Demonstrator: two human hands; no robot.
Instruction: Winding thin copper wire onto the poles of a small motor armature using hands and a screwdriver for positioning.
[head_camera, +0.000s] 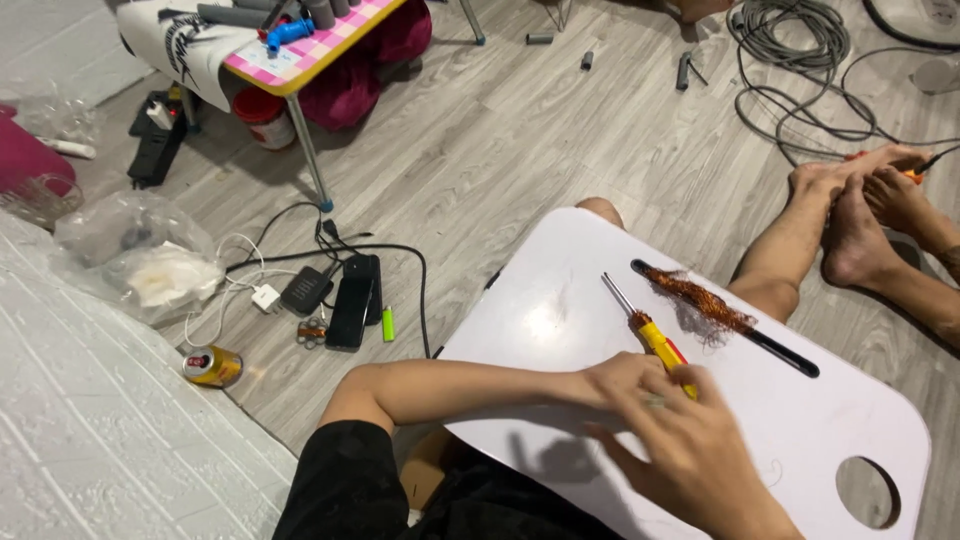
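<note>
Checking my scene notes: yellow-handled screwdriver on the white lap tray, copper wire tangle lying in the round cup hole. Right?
Not quite. The head view shows the copper wire tangle lying along the long dark slot, not in the round cup hole. The yellow-handled screwdriver is on the white lap tray, as you said.

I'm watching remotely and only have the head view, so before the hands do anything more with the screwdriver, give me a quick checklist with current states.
1. Screwdriver held: ok, the left hand is at its yellow handle; the exact grip is blurred.
2. Right hand free: cannot tell, it is blurred and covers the handle end.
3. Screwdriver shaft clear of the copper wire tangle: ok, they lie apart.
4. Wire tangle resting on the white lap table: ok, it lies along the dark slot.
5. Table level and steady: cannot tell.
</note>
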